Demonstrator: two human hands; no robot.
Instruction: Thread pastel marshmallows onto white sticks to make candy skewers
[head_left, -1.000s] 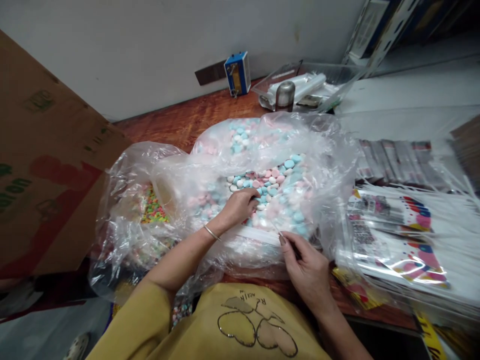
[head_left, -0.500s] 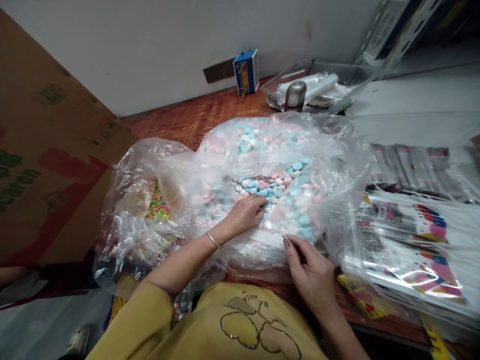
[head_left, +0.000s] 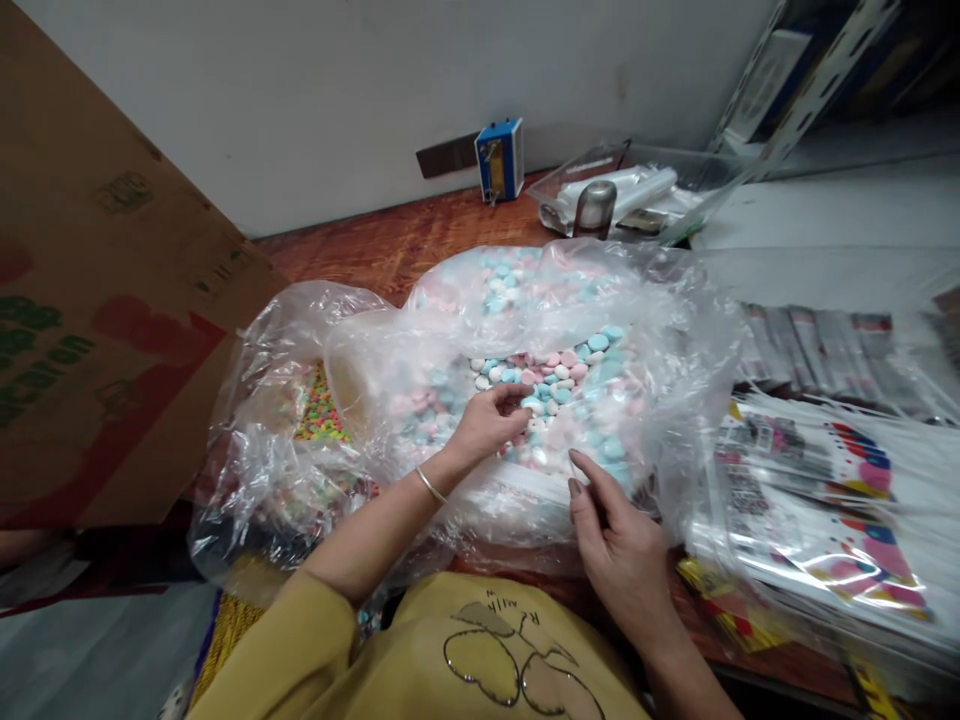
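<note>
A large clear plastic bag [head_left: 645,290] lies before me, full of pink, blue and white button-shaped candies [head_left: 559,375]. Over its opening is my left hand [head_left: 491,425], with a bracelet at the wrist. Its fingers and thumb curl toward each other; a white candy shows by their tips, but whether it is between them I cannot tell. To the right, my right hand [head_left: 619,535] hovers above the bag's near side. A thin pale thing shows between its index finger and thumb, too fine to make out.
On the left are a cardboard box [head_left: 112,300] and a bag of multicoloured small candies [head_left: 322,405]. Printed packaging bags [head_left: 832,530] lie at right. Behind stand a clear tray [head_left: 675,215], a dark cup [head_left: 595,208] and a blue box [head_left: 500,160].
My left fingers have opened slightly at the candies. My right index finger has lifted away from the thumb, and the thin white strip there shows less. The view has shifted slightly.
</note>
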